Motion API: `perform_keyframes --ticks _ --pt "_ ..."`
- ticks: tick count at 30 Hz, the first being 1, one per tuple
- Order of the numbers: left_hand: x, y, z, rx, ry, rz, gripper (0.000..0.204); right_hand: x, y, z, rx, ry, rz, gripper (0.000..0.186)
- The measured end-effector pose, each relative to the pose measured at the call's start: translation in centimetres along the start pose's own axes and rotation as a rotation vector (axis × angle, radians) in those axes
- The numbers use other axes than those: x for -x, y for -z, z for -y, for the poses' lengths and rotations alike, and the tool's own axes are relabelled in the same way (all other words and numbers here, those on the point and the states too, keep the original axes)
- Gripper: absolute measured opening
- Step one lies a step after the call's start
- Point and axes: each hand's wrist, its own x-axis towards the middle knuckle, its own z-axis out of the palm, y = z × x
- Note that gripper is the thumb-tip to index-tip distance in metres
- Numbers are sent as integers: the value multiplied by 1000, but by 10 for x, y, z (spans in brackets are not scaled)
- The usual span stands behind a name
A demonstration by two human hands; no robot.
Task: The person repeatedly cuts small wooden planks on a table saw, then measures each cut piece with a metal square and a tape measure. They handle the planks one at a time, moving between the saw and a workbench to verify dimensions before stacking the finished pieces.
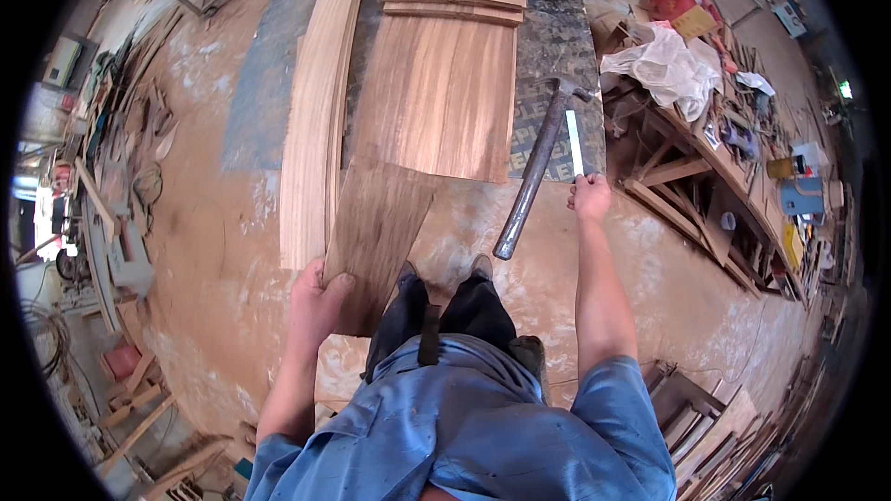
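My left hand (317, 301) is closed on the left edge of a dark brown wooden board (380, 232), thumb on top. The board's far end is by the stacked panels. My right hand (591, 195), farther right, is closed round the near end of a narrow, flat, pale strip (574, 141); whether it is a ruler or a blade I cannot tell. Just left of the strip lies a hammer (536, 167), its head away from me and its worn dark handle sticking out over the near edge of the work surface.
Wide wooden panels (441, 97) are stacked on a dark printed sheet (548, 46), with long planks (320, 121) to their left. At right stands a cluttered wooden bench (691, 153) with a crumpled white plastic bag (673, 65). Scrap wood (153, 139) lines the left side.
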Motion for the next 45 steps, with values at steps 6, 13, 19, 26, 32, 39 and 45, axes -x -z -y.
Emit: perform_keyframes --ticks 6,13,19,26,32,39,45 --pt "-6 -24 -18 -23 -12 -30 23 7 64 -49 -398 -162 272 15" --pt "-20 -26 -37 -162 -144 3 25 10 146 59 -810 117 398 13" --pt "-19 -21 -57 -264 -206 41 29 57 126 200 -692 296 679 18" --pt "-1 -5 -72 -473 -111 15 31 83 75 247 -483 386 946 18" --pt "12 5 -79 -589 -127 -25 36 92 45 249 -404 391 998 18" --pt "17 10 -80 -622 -70 -64 34 95 28 250 -347 368 996 17" --pt "15 10 -79 -633 -65 -61 34 94 23 246 -345 329 993 17"
